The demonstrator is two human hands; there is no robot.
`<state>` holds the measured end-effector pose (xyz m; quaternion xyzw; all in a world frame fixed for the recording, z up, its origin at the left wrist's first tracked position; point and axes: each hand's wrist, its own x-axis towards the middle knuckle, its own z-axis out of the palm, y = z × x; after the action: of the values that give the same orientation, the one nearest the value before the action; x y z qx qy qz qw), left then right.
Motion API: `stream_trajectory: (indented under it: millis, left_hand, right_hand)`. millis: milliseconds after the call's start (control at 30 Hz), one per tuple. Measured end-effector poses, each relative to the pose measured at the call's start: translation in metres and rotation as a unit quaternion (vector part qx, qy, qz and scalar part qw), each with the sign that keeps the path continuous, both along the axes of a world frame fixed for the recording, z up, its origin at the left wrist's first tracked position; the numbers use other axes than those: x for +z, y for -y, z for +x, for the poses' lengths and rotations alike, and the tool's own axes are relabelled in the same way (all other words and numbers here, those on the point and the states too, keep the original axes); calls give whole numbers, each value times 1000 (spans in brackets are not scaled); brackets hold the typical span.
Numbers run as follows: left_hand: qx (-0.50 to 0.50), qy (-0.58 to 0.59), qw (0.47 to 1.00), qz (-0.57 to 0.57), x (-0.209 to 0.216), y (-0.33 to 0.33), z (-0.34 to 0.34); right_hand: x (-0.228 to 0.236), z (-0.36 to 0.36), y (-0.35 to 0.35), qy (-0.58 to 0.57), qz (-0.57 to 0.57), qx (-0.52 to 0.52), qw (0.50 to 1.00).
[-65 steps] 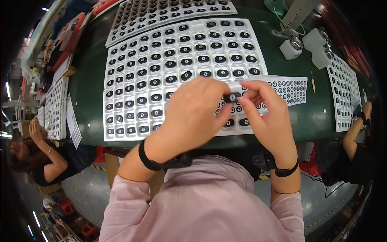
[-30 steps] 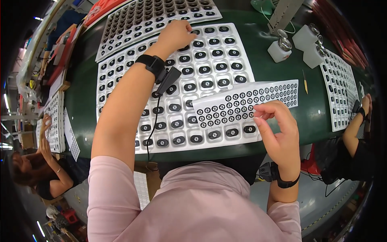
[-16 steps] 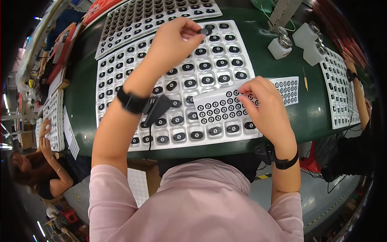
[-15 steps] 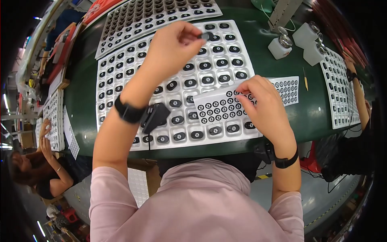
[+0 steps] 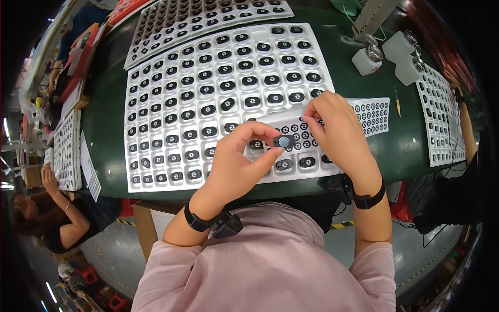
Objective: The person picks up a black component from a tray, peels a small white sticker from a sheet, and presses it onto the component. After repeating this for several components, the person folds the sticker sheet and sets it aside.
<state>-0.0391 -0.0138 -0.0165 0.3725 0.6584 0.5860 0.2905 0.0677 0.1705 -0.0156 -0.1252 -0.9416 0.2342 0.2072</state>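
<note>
My left hand (image 5: pixel 236 158) pinches a small black oval plastic piece (image 5: pixel 284 141) between thumb and fingertips, its grey round centre facing up. Just to the right, my right hand (image 5: pixel 340 130) is over a white sheet of round black stickers (image 5: pixel 374 113). Its thumb and fingers are closed together; whatever lies between them is hidden. Beneath the sheet and both hands is a white moulded tray (image 5: pixel 260 34) holding rows of black oval pieces, most bearing a round white-marked sticker. A pocket in its back row holds no piece, and two pieces beside that pocket appear unmarked.
Behind lies another filled tray (image 5: pixel 174 32). White bottles with metal tops (image 5: pixel 367 61) stand at the back right, near a thin yellow-handled tool (image 5: pixel 398 101). Co-workers sit on both sides, with a tray (image 5: pixel 446 122) at the right and a sticker sheet (image 5: pixel 90 169) at the left.
My left hand has come from the tray's back row toward me, carrying the black oval piece to beside my right hand. My right hand has stayed over the sticker sheet.
</note>
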Motion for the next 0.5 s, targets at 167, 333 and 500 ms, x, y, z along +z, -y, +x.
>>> stream_trajectory:
  millis: [167, 333, 500]
  left_hand:
    - [5, -38, 999, 11, -1, 0, 3]
    - [14, 4, 998, 53, 6, 6, 9]
    - [36, -38, 991, 124, 10, 11, 13]
  right_hand:
    - [5, 7, 2, -4, 8, 0, 1000]
    - [17, 16, 7, -4, -52, 18, 998]
    - [46, 28, 24, -27, -315, 87, 945]
